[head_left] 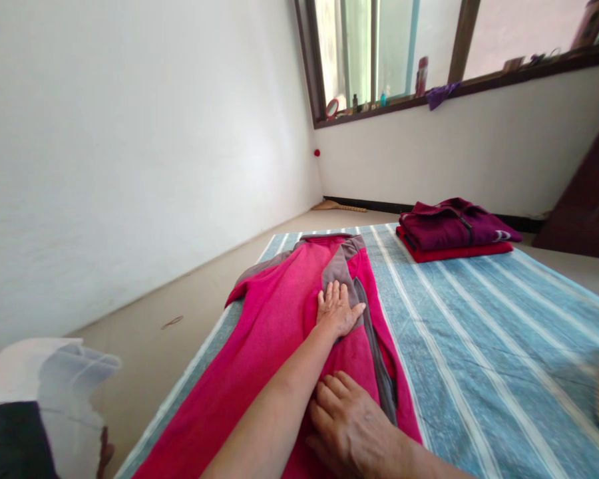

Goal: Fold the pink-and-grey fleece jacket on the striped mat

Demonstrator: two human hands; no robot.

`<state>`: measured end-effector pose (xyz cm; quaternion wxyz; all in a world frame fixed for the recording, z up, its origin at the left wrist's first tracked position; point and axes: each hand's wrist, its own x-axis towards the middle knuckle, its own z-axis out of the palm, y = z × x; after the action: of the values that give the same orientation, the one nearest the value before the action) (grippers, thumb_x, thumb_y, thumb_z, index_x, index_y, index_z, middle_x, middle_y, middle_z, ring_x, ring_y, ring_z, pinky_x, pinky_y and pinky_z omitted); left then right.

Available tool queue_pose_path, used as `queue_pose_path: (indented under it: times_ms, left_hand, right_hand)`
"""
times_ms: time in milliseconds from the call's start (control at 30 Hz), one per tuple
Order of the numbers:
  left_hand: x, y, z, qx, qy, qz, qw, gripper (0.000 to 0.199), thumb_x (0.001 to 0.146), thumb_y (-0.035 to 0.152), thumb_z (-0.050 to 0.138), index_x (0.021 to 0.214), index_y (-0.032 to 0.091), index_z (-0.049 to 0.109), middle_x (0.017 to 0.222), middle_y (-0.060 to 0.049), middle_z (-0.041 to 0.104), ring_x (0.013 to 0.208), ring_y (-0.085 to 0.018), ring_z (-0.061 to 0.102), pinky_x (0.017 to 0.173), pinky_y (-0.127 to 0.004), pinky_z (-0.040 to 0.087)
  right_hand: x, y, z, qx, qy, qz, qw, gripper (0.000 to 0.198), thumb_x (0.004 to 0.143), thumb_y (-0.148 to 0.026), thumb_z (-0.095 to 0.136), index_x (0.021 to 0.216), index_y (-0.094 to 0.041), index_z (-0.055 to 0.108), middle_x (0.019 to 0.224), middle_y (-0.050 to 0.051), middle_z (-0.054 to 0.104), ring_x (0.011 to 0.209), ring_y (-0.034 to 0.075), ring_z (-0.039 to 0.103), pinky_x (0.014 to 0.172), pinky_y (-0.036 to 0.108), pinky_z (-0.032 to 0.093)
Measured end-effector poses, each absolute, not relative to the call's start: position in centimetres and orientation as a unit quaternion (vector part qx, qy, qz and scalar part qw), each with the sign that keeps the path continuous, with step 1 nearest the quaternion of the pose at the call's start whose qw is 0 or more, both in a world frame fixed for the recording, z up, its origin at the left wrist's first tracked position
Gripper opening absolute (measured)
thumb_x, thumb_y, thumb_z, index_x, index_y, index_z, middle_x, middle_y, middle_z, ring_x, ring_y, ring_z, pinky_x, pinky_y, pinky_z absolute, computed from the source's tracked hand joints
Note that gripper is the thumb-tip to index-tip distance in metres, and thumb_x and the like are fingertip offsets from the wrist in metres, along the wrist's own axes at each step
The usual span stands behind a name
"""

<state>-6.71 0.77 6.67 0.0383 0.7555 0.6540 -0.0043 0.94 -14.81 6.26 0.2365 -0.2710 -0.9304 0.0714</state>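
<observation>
A bright pink jacket (264,332) with grey panels and a dark zip edge lies lengthwise on a blue-and-white striped sheet (459,332). My left hand (337,309) rests flat on its upper part, over a grey panel, fingers stretched out and the thumb apart. Closer to me, my right hand (352,422) is on the jacket with its fingers curled in and the thumb tucked near them, gripping the cloth; the fingertips are partly hidden. The jacket's near end runs out of view under my forearms.
Folded purple clothing (454,223) lies on a folded red piece (459,253) at the sheet's far right. A white wall (154,133) stands left. A whitish, see-through bag-like thing (70,379) is at lower left. Small items line the windowsill (399,103).
</observation>
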Motion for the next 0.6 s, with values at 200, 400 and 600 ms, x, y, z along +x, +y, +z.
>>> queue_pose_path:
  times_ms: [200,400,600]
  left_hand:
    - [-6.8,1.0,6.6,0.757,0.653,-0.006,0.032,0.080,0.089,0.063,0.024,0.146,0.007,0.023,0.154,-0.017,0.015,0.143,-0.029,0.010,0.113,-0.051,0.012]
    - [-6.6,1.5,8.2,0.762,0.647,-0.002,0.029,0.072,0.088,0.064,0.030,0.135,0.011,0.041,0.146,-0.019,0.036,0.136,-0.032,0.029,0.108,-0.054,0.024]
    - [-6.6,3.1,9.5,0.750,0.659,0.045,-0.017,0.052,0.094,0.050,0.026,0.129,0.017,0.046,0.146,-0.014,0.037,0.137,-0.027,0.026,0.112,-0.052,0.013]
  right_hand:
    - [1.1,-15.0,5.6,-0.260,-0.929,0.062,0.254,0.020,0.087,-0.034,0.057,0.097,-0.017,0.056,0.095,0.006,0.062,0.087,0.024,0.053,0.082,0.039,0.041]
    - [1.2,-14.9,5.6,-0.257,-0.929,0.041,0.263,0.016,0.089,-0.033,0.054,0.089,-0.017,0.056,0.089,0.006,0.061,0.083,0.022,0.053,0.078,0.037,0.041]
    - [1.3,-14.8,6.0,-0.255,-0.930,0.037,0.264,0.018,0.091,-0.033,0.048,0.090,-0.017,0.055,0.086,0.007,0.060,0.082,0.022,0.052,0.078,0.038,0.041]
